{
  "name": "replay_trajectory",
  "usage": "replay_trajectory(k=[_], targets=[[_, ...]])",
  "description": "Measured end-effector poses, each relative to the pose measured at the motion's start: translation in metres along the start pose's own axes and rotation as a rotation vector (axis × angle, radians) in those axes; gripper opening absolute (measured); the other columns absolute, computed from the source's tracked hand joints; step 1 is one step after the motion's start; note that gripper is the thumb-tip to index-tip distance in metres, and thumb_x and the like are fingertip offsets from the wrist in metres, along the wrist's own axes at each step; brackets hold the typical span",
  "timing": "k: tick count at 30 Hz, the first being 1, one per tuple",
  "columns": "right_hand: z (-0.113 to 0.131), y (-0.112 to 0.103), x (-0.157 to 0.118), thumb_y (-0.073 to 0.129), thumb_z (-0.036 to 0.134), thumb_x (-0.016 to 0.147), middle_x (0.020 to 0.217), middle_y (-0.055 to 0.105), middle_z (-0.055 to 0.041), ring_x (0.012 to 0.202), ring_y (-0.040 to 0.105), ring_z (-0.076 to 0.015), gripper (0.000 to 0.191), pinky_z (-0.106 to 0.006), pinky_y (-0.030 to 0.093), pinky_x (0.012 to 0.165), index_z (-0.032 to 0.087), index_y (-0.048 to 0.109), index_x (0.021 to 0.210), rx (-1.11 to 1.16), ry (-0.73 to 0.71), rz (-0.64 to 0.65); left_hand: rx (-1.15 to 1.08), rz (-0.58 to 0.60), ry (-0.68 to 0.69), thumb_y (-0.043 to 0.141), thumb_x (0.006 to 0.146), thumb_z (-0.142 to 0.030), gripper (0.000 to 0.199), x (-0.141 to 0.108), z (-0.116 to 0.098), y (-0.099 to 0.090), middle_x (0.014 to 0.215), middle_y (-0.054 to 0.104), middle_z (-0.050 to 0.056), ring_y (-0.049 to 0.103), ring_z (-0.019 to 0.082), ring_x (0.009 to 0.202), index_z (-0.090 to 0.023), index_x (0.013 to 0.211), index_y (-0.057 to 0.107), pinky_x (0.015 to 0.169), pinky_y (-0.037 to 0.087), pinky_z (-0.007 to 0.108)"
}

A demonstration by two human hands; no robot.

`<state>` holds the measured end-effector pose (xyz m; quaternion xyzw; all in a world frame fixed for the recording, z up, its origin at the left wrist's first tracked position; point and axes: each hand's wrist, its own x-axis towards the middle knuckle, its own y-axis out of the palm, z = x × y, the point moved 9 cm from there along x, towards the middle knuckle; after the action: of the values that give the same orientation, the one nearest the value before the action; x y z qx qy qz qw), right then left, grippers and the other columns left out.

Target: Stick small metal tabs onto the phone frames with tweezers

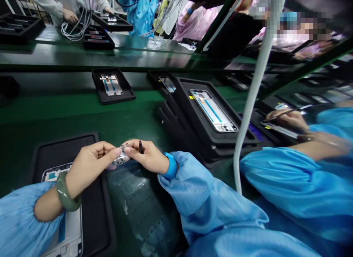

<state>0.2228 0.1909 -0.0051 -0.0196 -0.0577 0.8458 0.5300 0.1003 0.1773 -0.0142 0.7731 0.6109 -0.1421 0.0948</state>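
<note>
Both hands meet in front of me at a small shiny, clear piece of film (121, 159) with little dark marks. My left hand (95, 159) pinches it between thumb and fingers. From the other side my right hand (146, 154) grips it too, and a slim black tool tip (141, 147) sticks up between those fingers; the rest of that tool is hidden. Beneath my left forearm, a phone frame (78, 231) lies in a black tray (96, 209), partly covered by the sleeve. Below my hands, a clear plastic sheet (149, 216) with rows of small dark marks lies on the green table.
Stacked black trays (176, 128) stand right of centre, a phone frame (213, 111) in the top one. Another tray (118, 98) sits further back. A pale upright tube (255, 91) crosses the right side. Beside it, a co-worker's hand (288, 119) holds a thin tool.
</note>
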Motion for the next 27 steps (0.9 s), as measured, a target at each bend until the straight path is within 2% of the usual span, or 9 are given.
replay_trajectory(k=[3, 5, 8, 10, 12, 16, 20, 27], targets=[[0.003, 0.005, -0.002, 0.056, 0.040, 0.080, 0.075, 0.059, -0.0004, 0.068, 0.052, -0.0092, 0.031, -0.022, 0.044, 0.066, 0.013, 0.063, 0.091, -0.015, -0.010, 0.071, 0.025, 0.034, -0.012, 0.067, 0.069, -0.046, 0.032, -0.001, 0.001, 0.001, 0.058, 0.058, -0.001, 0.050, 0.006, 0.054, -0.014, 0.065, 0.064, 0.051, 0.044, 0.016], [0.003, 0.006, -0.002, 0.057, 0.040, 0.079, 0.074, 0.059, -0.0002, 0.067, 0.053, -0.0090, 0.031, -0.022, 0.044, 0.066, 0.012, 0.063, 0.092, -0.008, 0.009, 0.109, -0.033, 0.108, -0.066, 0.063, 0.072, -0.048, 0.035, -0.003, 0.004, 0.006, 0.060, 0.059, 0.000, 0.052, 0.008, 0.056, -0.014, 0.065, 0.063, 0.053, 0.046, 0.018], [0.003, 0.002, -0.001, 0.057, 0.039, 0.080, 0.083, 0.063, -0.0023, 0.073, 0.056, -0.0104, 0.031, -0.023, 0.045, 0.071, 0.012, 0.064, 0.093, -0.002, 0.034, 0.117, -0.145, 0.225, -0.146, 0.057, 0.076, -0.051, 0.036, -0.007, 0.005, 0.014, 0.080, 0.065, 0.003, 0.059, 0.013, 0.073, -0.017, 0.080, 0.066, 0.063, 0.053, 0.026], [0.004, -0.001, 0.000, 0.056, 0.036, 0.081, 0.090, 0.064, -0.0038, 0.080, 0.058, -0.0115, 0.029, -0.024, 0.045, 0.076, 0.013, 0.064, 0.096, 0.000, 0.008, 0.104, -0.165, 0.262, -0.164, 0.060, 0.075, -0.049, 0.035, -0.008, 0.005, 0.016, 0.094, 0.066, 0.005, 0.061, 0.017, 0.086, -0.019, 0.091, 0.066, 0.069, 0.055, 0.030], [0.007, -0.002, 0.001, 0.055, 0.033, 0.083, 0.094, 0.064, -0.0042, 0.083, 0.058, -0.0117, 0.027, -0.024, 0.045, 0.079, 0.013, 0.062, 0.100, 0.003, -0.033, 0.098, -0.136, 0.252, -0.178, 0.067, 0.070, -0.044, 0.035, -0.007, 0.007, 0.016, 0.097, 0.067, 0.005, 0.062, 0.019, 0.090, -0.020, 0.094, 0.066, 0.072, 0.055, 0.031], [0.006, -0.001, 0.002, 0.054, 0.030, 0.084, 0.095, 0.065, -0.0042, 0.084, 0.059, -0.0114, 0.026, -0.024, 0.045, 0.081, 0.013, 0.062, 0.103, -0.006, -0.048, 0.113, -0.054, 0.162, -0.193, 0.069, 0.068, -0.042, 0.033, -0.002, 0.013, 0.011, 0.085, 0.071, 0.006, 0.066, 0.018, 0.083, -0.016, 0.089, 0.068, 0.074, 0.055, 0.028], [0.006, -0.002, 0.002, 0.054, 0.030, 0.084, 0.092, 0.065, -0.0038, 0.084, 0.059, -0.0114, 0.025, -0.024, 0.045, 0.081, 0.013, 0.063, 0.100, -0.002, -0.048, 0.108, -0.015, 0.156, -0.159, 0.067, 0.070, -0.044, 0.035, -0.002, 0.010, 0.013, 0.087, 0.071, 0.007, 0.067, 0.018, 0.082, -0.015, 0.090, 0.069, 0.075, 0.055, 0.028], [0.000, -0.003, 0.003, 0.057, 0.033, 0.081, 0.080, 0.063, -0.0014, 0.073, 0.057, -0.0094, 0.024, -0.023, 0.046, 0.074, 0.012, 0.065, 0.090, 0.067, 0.021, 0.139, 0.016, 0.165, -0.114, 0.065, 0.070, -0.048, 0.037, -0.004, 0.007, 0.015, 0.083, 0.072, 0.007, 0.068, 0.018, 0.076, -0.015, 0.084, 0.070, 0.070, 0.056, 0.027]])
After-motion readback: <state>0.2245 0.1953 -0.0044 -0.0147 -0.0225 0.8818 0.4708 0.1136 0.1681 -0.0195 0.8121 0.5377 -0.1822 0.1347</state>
